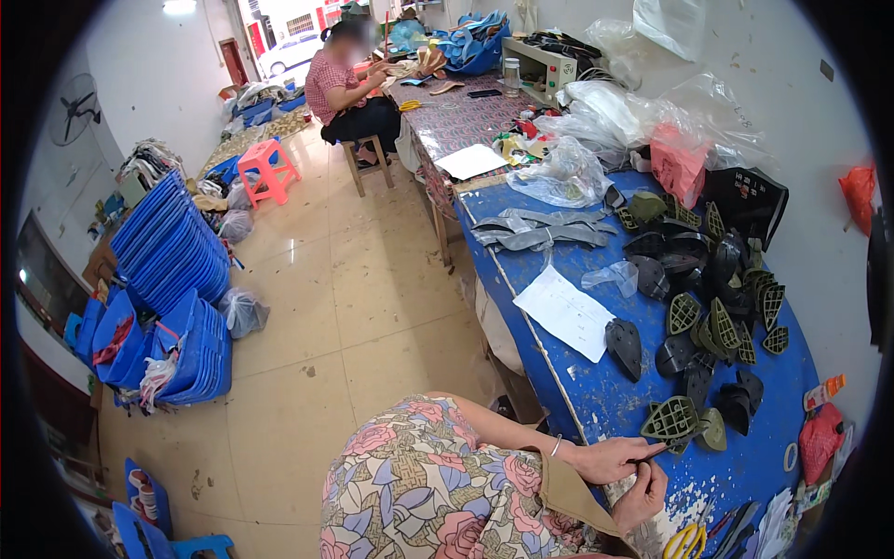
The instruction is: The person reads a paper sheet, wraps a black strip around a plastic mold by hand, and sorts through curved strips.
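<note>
My left hand (pixel 607 458), with a bracelet at the wrist, reaches over the blue tabletop near its front edge. Its fingers pinch a small dark strip (pixel 641 460), whose kind I cannot make out. Just below, my right hand (pixel 643 498) is closed close to the same strip; what its fingers hold is hidden. Beyond my left fingertips lies an olive-green teardrop-shaped piece (pixel 670 419) with a grid of ribs. Beside it rests a smooth olive shell-shaped piece (pixel 712 430). Yellow-handled scissors (pixel 686 540) lie nearer to me, to the right of my right hand.
Black and olive molded pieces (pixel 717 326) are heaped on the blue table (pixel 559 359), by a white paper sheet (pixel 565 312) and grey strips (pixel 545 230). A red bag (pixel 820 445) sits at right. Another person (pixel 349 93) sits farther along. Blue baskets (pixel 172 242) are stacked left.
</note>
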Demonstrator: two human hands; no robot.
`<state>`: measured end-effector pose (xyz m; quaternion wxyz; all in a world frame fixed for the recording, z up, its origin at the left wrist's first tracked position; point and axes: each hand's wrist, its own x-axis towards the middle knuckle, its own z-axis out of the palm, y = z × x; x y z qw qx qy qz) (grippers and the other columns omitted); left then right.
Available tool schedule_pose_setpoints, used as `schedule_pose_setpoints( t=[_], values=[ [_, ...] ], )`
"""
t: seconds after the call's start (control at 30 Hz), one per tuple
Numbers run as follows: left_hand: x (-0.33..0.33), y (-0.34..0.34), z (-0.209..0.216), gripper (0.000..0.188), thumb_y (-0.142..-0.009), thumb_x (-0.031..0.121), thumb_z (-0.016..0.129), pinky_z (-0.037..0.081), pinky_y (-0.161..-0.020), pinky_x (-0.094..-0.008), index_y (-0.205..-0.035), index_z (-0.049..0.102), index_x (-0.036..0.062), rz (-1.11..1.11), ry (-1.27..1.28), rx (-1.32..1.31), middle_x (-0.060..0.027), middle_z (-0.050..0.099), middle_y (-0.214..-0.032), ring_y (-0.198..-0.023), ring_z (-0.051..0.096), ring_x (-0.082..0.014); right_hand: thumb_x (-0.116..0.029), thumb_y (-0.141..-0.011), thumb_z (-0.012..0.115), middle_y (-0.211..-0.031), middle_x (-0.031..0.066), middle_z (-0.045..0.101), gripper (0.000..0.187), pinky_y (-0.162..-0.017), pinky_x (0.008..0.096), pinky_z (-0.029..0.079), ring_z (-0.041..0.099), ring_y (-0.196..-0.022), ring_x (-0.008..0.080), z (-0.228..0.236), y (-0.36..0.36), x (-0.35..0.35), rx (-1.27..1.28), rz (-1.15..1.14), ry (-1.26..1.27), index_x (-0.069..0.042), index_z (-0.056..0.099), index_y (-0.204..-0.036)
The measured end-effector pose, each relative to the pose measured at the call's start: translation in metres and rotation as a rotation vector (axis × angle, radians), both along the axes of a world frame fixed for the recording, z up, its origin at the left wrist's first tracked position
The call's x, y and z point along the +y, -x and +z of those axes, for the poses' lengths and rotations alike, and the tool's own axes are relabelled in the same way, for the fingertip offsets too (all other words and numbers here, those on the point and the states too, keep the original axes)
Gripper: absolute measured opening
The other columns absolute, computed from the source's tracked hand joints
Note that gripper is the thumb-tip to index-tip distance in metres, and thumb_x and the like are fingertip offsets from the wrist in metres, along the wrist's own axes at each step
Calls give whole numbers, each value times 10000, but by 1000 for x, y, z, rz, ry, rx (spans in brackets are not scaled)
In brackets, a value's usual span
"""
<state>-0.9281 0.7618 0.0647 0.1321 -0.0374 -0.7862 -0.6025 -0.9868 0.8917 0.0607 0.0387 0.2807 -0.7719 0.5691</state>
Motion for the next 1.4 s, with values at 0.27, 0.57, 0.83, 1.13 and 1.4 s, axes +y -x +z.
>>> schedule_pose_setpoints(
  t=[0.27, 0.57, 0.83, 1.13, 1.4],
  values=[
    [-3, 2, -3, 556, -905, 164, 438, 414, -859, -386, -1426, 300, 26, -19, -31, 9, -174, 501, -1081, -1003, 510, -326, -8, -895, 556, -868, 91, 590, 101, -667, 288, 433, 533, -764, 175, -1, -2, -3, 52, -14, -15, 55, 612, -950],
    [3, 7, -13, 347, -987, 204, 395, 432, -743, -369, -1259, 476, 3, 115, -178, 81, -179, 562, -953, -869, 569, -279, -81, -912, 542, -870, 62, 536, 107, -675, 282, 407, 483, -774, 147, -13, -3, 0, -113, -9, 94, 24, 552, -930],
    [18, 29, -8, 174, -953, 70, 438, 457, -643, -321, -1083, 540, 17, 284, -263, -18, -202, 600, -830, -715, 595, -240, -97, -910, 523, -887, 82, 550, 155, -775, 304, 432, 519, -834, 176, -43, 21, 45, -429, -201, 726, 19, 538, -1011],
    [52, 97, 19, 115, -922, 73, 453, 426, -615, -391, -861, 458, -24, 359, -286, 189, -226, 522, -744, -679, 510, -381, -538, -880, 514, -849, 114, 508, 420, -710, 468, 364, 446, -792, 251, -5, 28, 313, -133, -380, 981, -131, 487, -979],
    [135, 200, 15, 144, -914, 114, 489, 466, -713, -385, -925, 567, -6, 342, -189, 244, -184, 633, -888, -793, 601, -322, -215, -970, 410, -1009, 136, 576, 318, -595, 248, 427, 494, -689, 157, 71, -69, 412, 189, -434, 984, 46, 528, -1108]
  ],
)
